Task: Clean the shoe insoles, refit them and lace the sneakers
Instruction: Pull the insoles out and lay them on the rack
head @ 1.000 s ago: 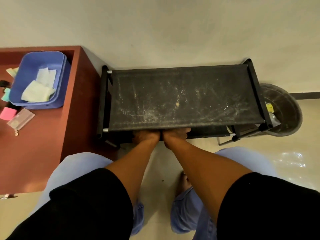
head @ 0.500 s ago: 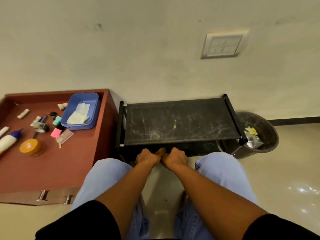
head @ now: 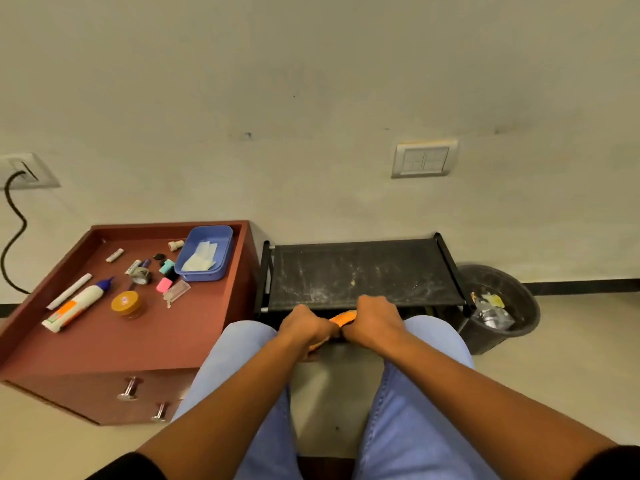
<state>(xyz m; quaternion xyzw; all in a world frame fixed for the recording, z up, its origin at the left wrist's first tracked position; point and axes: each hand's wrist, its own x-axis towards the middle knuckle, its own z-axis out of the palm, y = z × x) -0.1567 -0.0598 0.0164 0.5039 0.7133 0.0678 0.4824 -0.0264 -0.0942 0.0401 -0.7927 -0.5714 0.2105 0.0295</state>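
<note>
We see both hands side by side just in front of the black shoe rack [head: 363,271], above the knees. The left hand [head: 304,327] and right hand [head: 374,323] have their fingers curled round an orange item [head: 343,318], mostly hidden between them; we cannot tell what it is. A blue tray [head: 207,252] sits on the red-brown worktop [head: 166,334].
</note>
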